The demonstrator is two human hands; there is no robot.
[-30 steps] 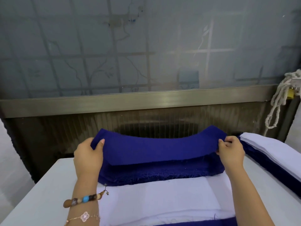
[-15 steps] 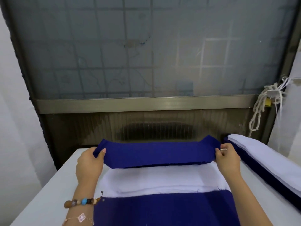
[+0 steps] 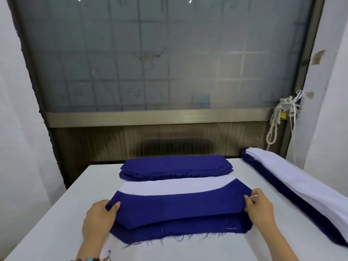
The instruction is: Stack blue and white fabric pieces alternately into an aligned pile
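no readable text, labels or numbers

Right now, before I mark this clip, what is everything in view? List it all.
held blue piece: 1, dark blue, lifted over the near pile
near pile: 1, dark blue top with frayed edge, table's near middle
white fabric: 1 strip showing, white, behind the held piece
blue stack: 1, dark blue, far middle of table
side stack: 1, white on dark blue, table's right edge
table: 1, white
rope: 1 bundle, off-white, hanging at right wall
window: 1, frosted grey, behind table
bracelet: 1, beaded, left wrist
left hand: 1, grips piece's left end
right hand: 1, pinches piece's right end
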